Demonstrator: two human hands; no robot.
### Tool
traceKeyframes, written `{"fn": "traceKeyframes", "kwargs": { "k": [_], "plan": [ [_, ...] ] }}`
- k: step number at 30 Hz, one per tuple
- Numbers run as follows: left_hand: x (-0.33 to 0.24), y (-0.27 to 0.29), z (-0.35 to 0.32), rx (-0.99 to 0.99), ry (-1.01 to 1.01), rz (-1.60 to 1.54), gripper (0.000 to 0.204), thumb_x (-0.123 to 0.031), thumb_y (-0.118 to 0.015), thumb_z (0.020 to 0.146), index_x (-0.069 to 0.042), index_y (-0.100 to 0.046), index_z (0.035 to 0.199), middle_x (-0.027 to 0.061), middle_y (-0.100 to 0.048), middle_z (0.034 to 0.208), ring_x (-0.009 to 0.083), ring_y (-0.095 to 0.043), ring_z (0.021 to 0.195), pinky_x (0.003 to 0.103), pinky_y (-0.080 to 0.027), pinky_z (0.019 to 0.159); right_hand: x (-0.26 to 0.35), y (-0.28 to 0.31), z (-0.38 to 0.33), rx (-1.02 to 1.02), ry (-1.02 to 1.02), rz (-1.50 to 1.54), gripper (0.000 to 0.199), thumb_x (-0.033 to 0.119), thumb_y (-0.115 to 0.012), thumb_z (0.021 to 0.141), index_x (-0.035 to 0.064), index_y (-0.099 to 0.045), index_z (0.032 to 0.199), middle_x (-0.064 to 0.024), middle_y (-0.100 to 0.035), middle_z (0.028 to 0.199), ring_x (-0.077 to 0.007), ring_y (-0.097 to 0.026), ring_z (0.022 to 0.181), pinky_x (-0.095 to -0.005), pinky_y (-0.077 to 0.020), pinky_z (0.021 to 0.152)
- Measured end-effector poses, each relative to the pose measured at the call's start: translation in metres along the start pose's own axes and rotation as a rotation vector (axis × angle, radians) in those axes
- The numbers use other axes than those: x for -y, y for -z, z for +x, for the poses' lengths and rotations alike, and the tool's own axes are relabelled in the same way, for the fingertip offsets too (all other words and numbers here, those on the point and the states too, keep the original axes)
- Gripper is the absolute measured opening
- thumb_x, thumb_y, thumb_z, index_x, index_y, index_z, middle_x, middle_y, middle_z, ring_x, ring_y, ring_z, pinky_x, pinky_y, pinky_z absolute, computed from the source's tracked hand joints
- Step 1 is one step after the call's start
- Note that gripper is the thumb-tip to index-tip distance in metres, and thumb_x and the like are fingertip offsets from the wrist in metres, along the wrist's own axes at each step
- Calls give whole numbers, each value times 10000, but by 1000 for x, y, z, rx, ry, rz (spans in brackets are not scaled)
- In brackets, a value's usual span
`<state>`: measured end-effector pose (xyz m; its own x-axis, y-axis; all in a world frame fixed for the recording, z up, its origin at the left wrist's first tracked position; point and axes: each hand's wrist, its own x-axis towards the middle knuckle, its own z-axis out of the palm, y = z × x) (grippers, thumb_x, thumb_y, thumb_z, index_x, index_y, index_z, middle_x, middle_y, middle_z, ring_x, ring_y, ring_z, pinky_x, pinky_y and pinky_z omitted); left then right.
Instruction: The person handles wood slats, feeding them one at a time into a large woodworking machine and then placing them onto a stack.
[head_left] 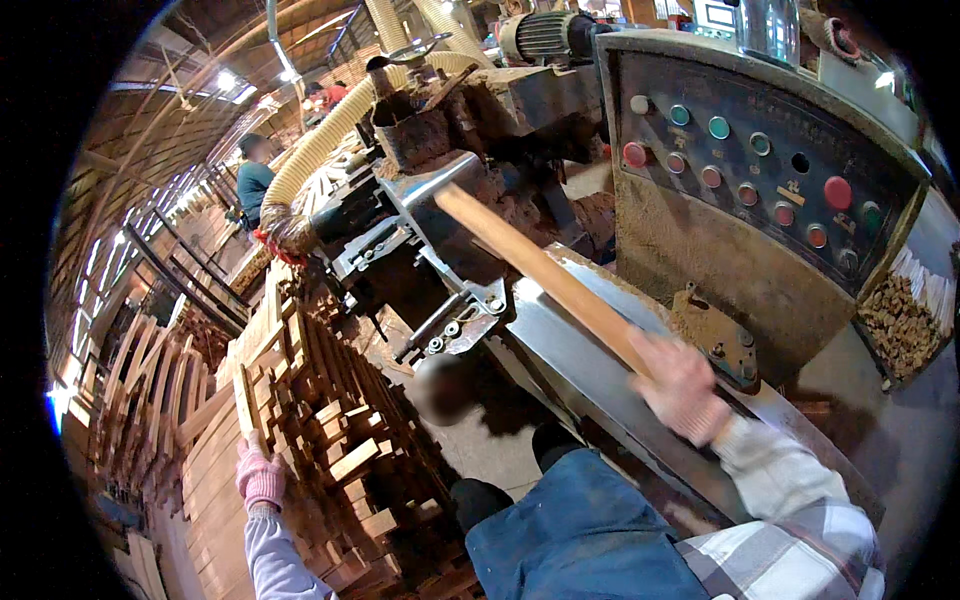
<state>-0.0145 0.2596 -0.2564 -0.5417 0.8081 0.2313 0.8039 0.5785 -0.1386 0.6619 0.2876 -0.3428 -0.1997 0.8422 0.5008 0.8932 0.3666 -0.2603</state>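
A long, pale wooden strip [548,272] slants over the machine's metal bed [585,345], its far end near the cutting head. My right hand [680,388], in a light knitted glove, is closed around the strip's near end. To the left, my left hand [260,474], in a pink glove, grips the near end of a thinner wooden strip [243,402]. That strip lies along the top of a large stack of wooden strips [335,440]. Some of the left fingers are hidden behind the wood and the glove.
A control panel [740,150] with coloured buttons stands at the right. Metal guide brackets [455,325] jut from the bed's left side. A ribbed yellow hose [330,135] curves behind the machine. Another person [254,180] stands at the far left. Wood offcuts [900,305] fill a bin at far right.
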Motion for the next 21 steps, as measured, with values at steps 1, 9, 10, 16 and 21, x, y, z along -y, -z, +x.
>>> {"fn": "traceKeyframes", "kwargs": {
  "k": [1, 9, 10, 16, 21],
  "plan": [
    [2, -4, 3, 8, 10, -41, 742, -248, -757, 884, -167, -448, 1553, 186, -476, 1550, 428, -608, 1268, 494, -532, 1040, 0, 22, -26, -2, 23, -16, 764, 280, -792, 825, 107, -514, 1516, -142, -652, 1264, -363, -640, 1087, -490, -523, 924],
    [7, 1, 30, 71, 155, -212, 933, -164, -810, 730, -129, -439, 1585, 260, -581, 1386, 430, -606, 1277, 479, -517, 1066, 5, 108, -104, 231, 21, -115, 567, 147, -794, 725, 95, -649, 1271, -114, -667, 1215, -344, -645, 1137, -482, -522, 974],
    [13, -5, 32, 73, 169, -232, 925, -153, -809, 732, -118, -443, 1581, 255, -601, 1368, 414, -623, 1254, 456, -524, 1052, 0, 100, -92, 189, 82, -153, 551, 131, -784, 728, 100, -650, 1262, -110, -666, 1201, -352, -639, 1154, -472, -529, 972],
    [76, -31, 54, 101, 122, -966, 641, -2, -722, 916, -46, -496, 1515, 106, -715, 1034, 219, -698, 869, 355, -582, 729, -18, 14, 10, 136, 145, -95, 419, 163, -719, 848, 141, -675, 1264, -81, -671, 1221, -318, -634, 1159, -476, -530, 964],
    [-79, 65, -41, -28, 208, -1590, 685, -76, -658, 957, -92, -402, 1593, 6, -617, 961, 107, -542, 695, 280, -462, 567, -26, -66, 103, -28, 227, -78, 362, 178, -659, 909, 140, -680, 1268, -93, -670, 1189, -305, -655, 1103, -437, -549, 904]
  ]
}}
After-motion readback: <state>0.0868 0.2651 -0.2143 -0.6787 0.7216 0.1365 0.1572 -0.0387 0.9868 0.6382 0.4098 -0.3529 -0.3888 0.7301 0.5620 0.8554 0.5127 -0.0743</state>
